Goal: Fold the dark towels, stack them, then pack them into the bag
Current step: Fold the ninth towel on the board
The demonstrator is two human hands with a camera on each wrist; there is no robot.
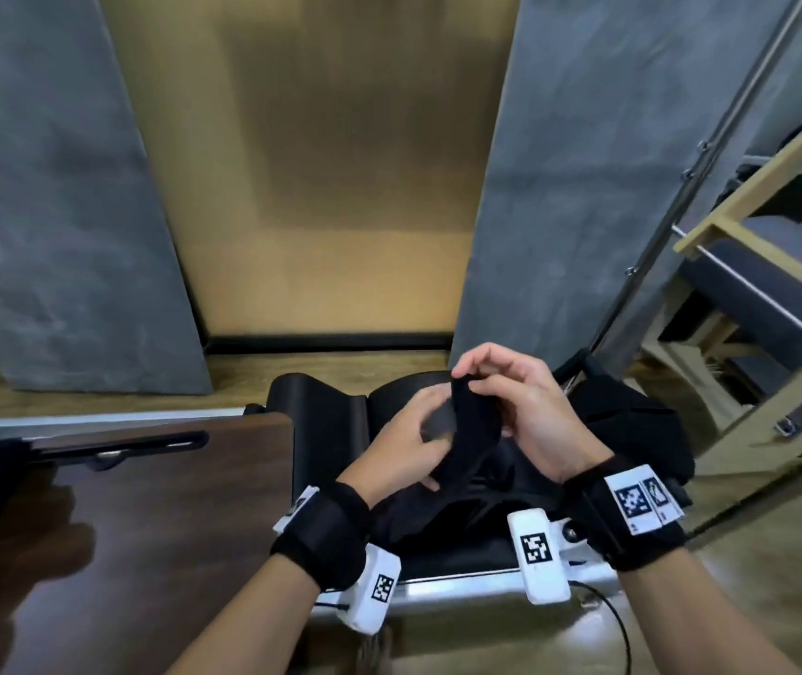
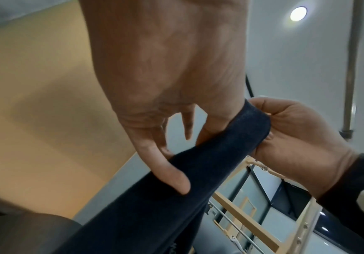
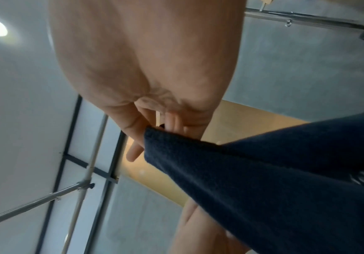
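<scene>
Above the black bag, between both hands: the dark towel (image 1: 469,433) hangs as a narrow bunched strip, lifted clear of any surface.
Brown table (image 1: 145,504): glossy top at the left, a likely place to lay and fold; a dark mass at its far left edge is cut off by the frame and cannot be identified.
Black bag (image 1: 633,426): lies beyond and to the right of the hands, beside a black padded seat; whether its mouth is open cannot be made out, black on black.
Step in hand: judged as the start of folding, finding an edge of the towel; nothing looks folded or stacked yet.
Next move: probably calls for working along the hem to two corners and spreading the cloth flat before the first fold.
Right hand (image 1: 521,406): thumb and fingertips pinch the towel's top end.
Left hand (image 1: 404,440): fingers close round the strip lower down, thumb pressed on the cloth.
Hidden: the towel's lower end drops behind the wrists; its full size, and any other towels, are not visible.
</scene>
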